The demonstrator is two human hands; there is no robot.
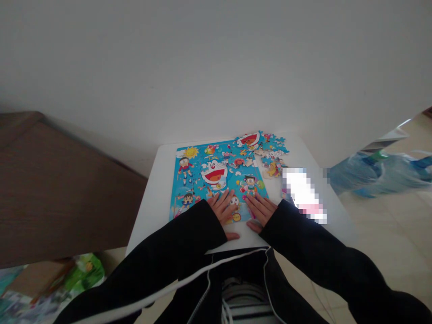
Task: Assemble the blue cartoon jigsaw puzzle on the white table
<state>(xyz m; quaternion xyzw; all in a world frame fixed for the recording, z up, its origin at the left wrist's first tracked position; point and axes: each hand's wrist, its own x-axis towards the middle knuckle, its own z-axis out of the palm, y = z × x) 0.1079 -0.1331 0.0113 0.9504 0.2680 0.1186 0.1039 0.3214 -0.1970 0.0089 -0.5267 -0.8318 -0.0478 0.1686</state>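
A blue cartoon jigsaw puzzle board (192,182) lies flat on a white table (151,180). Across its lower middle rests my left hand (222,208), palm down with fingers stretched out and thumb spread toward the near edge. My right hand (260,209) lies flat on the puzzle's lower right part, fingers extended to the upper left. Neither hand visibly holds anything, though what is under the palms is hidden. Loose and partly joined puzzle pieces (275,145) are piled at the board's upper right corner, some overlapping it.
A pixelated bright object (303,193) lies on the table's right side. Behind the table is a plain wall (216,67). Brown furniture (67,193) stands at the left, with a green bag (86,272) below. Clear plastic wrapping (381,173) is at the right. A white cord (189,274) crosses my lap.
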